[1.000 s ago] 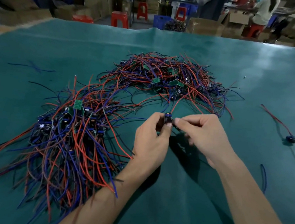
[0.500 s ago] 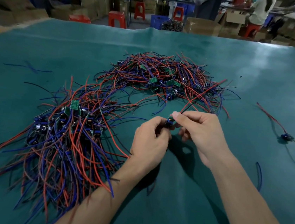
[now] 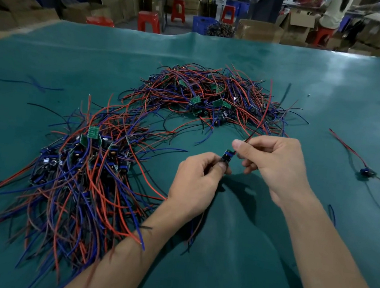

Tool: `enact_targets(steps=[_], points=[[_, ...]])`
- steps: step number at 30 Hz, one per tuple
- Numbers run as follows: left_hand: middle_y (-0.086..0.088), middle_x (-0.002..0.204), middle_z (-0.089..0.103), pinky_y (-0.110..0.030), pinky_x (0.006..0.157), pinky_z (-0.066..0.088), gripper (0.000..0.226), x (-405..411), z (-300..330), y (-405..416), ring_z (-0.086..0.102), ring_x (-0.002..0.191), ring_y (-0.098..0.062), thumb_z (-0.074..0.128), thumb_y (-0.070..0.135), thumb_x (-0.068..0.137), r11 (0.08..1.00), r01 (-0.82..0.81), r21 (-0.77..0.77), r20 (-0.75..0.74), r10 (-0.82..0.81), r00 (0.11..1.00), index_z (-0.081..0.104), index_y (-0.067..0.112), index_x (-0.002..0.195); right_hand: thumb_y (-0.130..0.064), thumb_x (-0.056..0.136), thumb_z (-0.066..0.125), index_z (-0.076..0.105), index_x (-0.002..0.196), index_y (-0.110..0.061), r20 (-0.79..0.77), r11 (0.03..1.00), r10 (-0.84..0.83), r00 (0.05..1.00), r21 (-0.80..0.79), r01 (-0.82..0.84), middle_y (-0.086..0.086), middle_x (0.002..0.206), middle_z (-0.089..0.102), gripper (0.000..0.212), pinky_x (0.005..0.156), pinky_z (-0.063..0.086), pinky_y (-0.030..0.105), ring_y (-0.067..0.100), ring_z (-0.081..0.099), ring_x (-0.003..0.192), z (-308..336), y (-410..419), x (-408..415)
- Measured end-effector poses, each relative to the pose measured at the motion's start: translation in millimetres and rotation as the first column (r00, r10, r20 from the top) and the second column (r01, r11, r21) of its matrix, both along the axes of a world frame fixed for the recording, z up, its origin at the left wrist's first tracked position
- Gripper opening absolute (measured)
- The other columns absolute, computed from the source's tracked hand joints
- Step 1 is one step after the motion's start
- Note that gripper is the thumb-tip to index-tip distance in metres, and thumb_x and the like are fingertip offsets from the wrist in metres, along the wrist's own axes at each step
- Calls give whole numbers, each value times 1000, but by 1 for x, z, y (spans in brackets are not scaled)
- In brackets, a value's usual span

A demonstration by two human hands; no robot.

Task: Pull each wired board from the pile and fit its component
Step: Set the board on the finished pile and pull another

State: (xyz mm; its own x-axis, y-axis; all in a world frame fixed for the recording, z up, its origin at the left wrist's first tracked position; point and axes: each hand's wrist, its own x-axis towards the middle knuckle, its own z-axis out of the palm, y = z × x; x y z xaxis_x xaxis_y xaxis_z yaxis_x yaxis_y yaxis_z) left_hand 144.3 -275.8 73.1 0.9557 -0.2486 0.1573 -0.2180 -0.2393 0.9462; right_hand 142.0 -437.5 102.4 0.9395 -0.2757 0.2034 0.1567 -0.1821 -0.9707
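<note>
A: What did each hand have?

B: The left hand (image 3: 200, 180) pinched a small green circuit board with dark parts (image 3: 226, 157) between thumb and fingertips, above the smooth teal table cover (image 3: 230, 255). The right hand (image 3: 274, 163) curled its fingers round the thin red and black leads (image 3: 258, 125) rising from that board.

A: And the pile?

B: A tangled heap of red, blue and black wires with small green boards (image 3: 82, 169) lay left of the hands; a second tangled heap (image 3: 215, 99) lay beyond them. One dark wired part (image 3: 366, 172) sat alone, well to the right.

A: Any containers?

B: Brown cardboard cartons (image 3: 258, 31) stood past the table; their contents could not be seen. A blue plastic crate (image 3: 203, 24) sat beside a dark bundle of wires (image 3: 221, 29); whether it held them, he could not tell.
</note>
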Motion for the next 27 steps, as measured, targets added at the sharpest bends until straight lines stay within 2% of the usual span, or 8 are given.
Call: enact_targets(steps=[8, 12, 14, 17, 19, 21, 23, 27], points=[[13, 42, 40, -22, 49, 24, 25, -2, 0, -1, 34, 44, -6, 57, 15, 100, 993, 109, 51, 33, -111, 993, 68, 21, 78, -13, 86, 80, 68, 66, -17, 84, 888, -438, 895, 198, 416, -1, 54, 61, 23, 44, 44, 21, 8, 50, 45, 6, -29, 1], [14, 45, 43, -21, 50, 26, 27, -2, -2, 0, 35, 45, -5, 53, 15, 102, 999, 37, 14, 30, -38, 999, 64, 22, 79, -10, 93, 72, 61, 75, -13, -14, 638, -600, 800, 596, 489, -5, 51, 62, 21, 53, 50, 20, 8, 60, 49, 13, -41, -4], [11, 50, 45, -28, 53, 30, 26, 0, -3, -1, 36, 49, -10, 50, 15, 104, 996, -55, -76, -8, 54, 998, 61, 21, 81, -10, 95, 69, 58, 79, -12, -57, 570, -599, 799, 671, 475, -3, 51, 64, 20, 57, 54, 22, 10, 64, 50, 15, -43, -4], [5, 52, 51, -36, 57, 40, 22, 1, -2, -2, 42, 52, -19, 46, 15, 105, 980, -124, -153, -30, 121, 992, 56, 18, 86, -9, 93, 69, 62, 79, -7, -141, 783, -346, 928, 501, 368, 1, 55, 67, 16, 50, 52, 23, 12, 63, 49, 12, -25, -5], [5, 52, 53, -39, 59, 43, 19, 1, -2, -2, 45, 54, -20, 47, 14, 105, 978, -122, -171, -19, 121, 992, 56, 14, 88, -19, 90, 73, 71, 82, -6, -199, 949, -43, 979, 297, 102, 5, 66, 71, 15, 49, 51, 22, 13, 64, 54, 8, -3, -6], [2, 57, 57, -40, 62, 46, 18, 2, -2, -1, 49, 56, -20, 49, 12, 104, 983, -108, -151, 10, 111, 994, 57, 11, 88, -32, 84, 76, 77, 85, -10, -218, 973, 205, 954, 154, -174, 8, 78, 74, 23, 53, 51, 22, 14, 65, 65, 3, 17, -8], [0, 60, 60, -35, 59, 47, 21, 3, -3, -1, 53, 54, -19, 50, 9, 103, 984, -99, -145, 12, 102, 995, 59, 15, 85, -28, 85, 77, 78, 88, -8, -154, 966, 259, 954, 34, -257, 17, 84, 74, 20, 56, 51, 23, 15, 64, 71, -2, 28, -9], [2, 56, 59, -34, 55, 52, 27, 4, -4, -2, 54, 48, -16, 52, 11, 102, 989, -52, -138, -27, 49, 998, 58, 21, 77, -15, 86, 79, 72, 78, -3, 9, 991, 129, 992, -24, -128, 24, 76, 67, 16, 64, 48, 31, 18, 57, 71, -5, 28, -6]])
